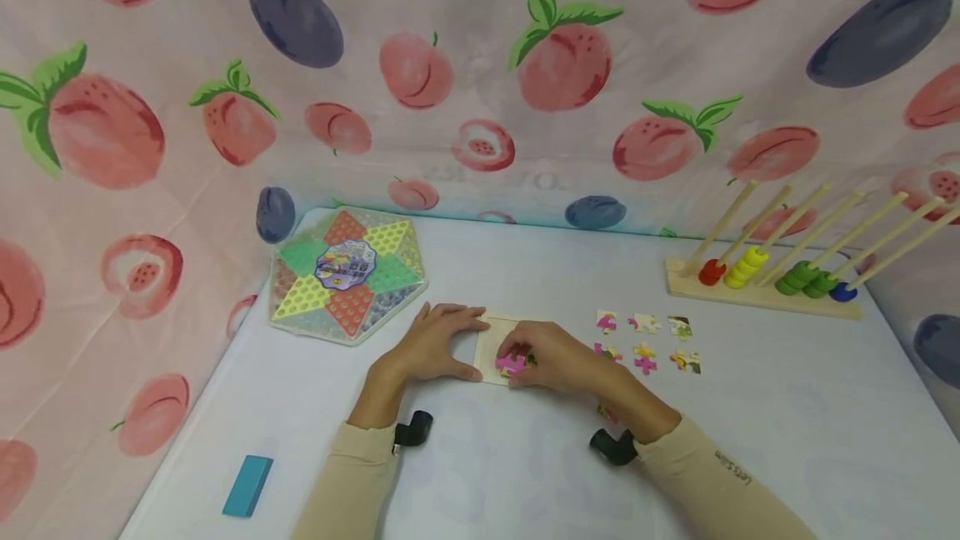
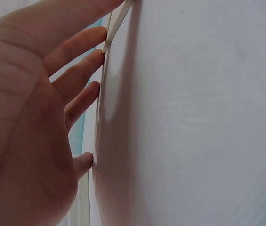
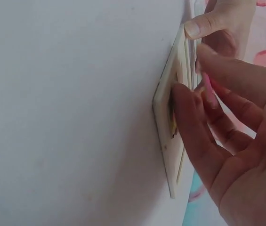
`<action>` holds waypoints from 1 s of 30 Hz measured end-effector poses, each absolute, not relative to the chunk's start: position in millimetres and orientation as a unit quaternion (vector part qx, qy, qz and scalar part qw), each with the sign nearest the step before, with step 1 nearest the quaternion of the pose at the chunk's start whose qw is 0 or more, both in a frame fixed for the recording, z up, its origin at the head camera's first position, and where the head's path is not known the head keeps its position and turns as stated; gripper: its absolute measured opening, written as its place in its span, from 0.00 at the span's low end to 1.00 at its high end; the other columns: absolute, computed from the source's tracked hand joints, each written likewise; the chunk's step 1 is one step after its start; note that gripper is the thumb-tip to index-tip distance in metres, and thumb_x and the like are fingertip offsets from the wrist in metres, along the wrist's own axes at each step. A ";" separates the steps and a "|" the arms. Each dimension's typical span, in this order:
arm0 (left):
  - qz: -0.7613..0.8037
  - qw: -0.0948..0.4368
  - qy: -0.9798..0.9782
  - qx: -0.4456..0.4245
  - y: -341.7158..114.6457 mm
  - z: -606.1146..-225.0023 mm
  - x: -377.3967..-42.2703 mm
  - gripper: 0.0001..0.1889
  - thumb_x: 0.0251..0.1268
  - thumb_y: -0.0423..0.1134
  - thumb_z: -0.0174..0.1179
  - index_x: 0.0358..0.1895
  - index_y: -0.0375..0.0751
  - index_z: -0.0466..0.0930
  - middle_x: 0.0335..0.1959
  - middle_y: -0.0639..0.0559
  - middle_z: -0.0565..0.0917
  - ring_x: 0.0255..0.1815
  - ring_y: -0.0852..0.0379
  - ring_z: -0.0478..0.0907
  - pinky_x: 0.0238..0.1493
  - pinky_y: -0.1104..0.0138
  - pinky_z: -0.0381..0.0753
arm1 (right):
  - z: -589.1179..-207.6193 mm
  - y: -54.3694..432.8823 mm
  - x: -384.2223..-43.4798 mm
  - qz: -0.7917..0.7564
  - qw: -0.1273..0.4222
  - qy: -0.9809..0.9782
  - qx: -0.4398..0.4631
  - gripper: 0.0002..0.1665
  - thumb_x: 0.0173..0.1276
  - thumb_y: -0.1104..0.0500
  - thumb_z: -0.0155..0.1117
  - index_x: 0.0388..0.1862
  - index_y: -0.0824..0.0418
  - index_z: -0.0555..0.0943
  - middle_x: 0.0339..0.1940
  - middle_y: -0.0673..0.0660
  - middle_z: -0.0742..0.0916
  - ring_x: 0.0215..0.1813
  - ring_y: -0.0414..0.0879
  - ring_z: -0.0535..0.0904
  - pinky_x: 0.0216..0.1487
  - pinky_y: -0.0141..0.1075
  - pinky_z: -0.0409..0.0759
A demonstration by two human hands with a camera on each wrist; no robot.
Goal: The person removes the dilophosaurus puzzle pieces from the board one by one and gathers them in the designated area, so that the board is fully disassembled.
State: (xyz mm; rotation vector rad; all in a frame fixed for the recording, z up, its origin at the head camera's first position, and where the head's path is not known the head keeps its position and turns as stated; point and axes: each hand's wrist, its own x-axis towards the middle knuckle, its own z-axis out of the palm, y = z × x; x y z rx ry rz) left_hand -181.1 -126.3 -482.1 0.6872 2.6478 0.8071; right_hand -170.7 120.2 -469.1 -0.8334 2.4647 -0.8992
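A small pale wooden puzzle board [image 1: 487,343] lies flat on the white table. My left hand [image 1: 435,345] is spread at its left side, with the thumb near the lower corner and the index fingertip near the upper one. Over the board, my right hand [image 1: 561,358] pinches a pink puzzle piece [image 3: 209,89], seen edge-on between its fingers in the right wrist view. Pink and yellow puzzle parts [image 1: 513,365] show beneath the right fingers, partly hidden by them. In the left wrist view the left fingers [image 2: 78,75] reach down to the table, fairly straight.
Several loose puzzle pieces [image 1: 644,323] lie in rows right of the board, some partly behind the right forearm. A Chinese checkers box [image 1: 348,273] lies back left, a wooden peg stand [image 1: 765,297] with coloured beads back right, a blue block [image 1: 248,486] front left.
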 end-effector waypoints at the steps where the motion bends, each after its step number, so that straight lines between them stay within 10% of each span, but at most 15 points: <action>1: 0.280 0.145 0.919 0.238 -126.3 -482.4 -181.1 0.38 0.48 0.53 0.80 0.67 0.53 0.79 0.78 0.57 0.70 0.81 0.47 0.60 0.83 0.34 0.38 | -468.6 120.9 -170.8 -0.327 0.193 0.877 -0.293 0.19 0.59 0.57 0.79 0.49 0.55 0.85 0.43 0.48 0.86 0.44 0.40 0.78 0.49 0.27 0.82; 30: 0.276 0.141 0.919 0.242 -127.2 -487.8 -182.1 0.39 0.46 0.53 0.80 0.67 0.52 0.79 0.78 0.57 0.71 0.80 0.47 0.62 0.83 0.35 0.41 | -411.6 278.4 -134.4 -0.367 0.095 0.918 -0.117 0.20 0.63 0.57 0.75 0.55 0.53 0.87 0.53 0.59 0.88 0.41 0.40 0.89 0.32 0.34 0.88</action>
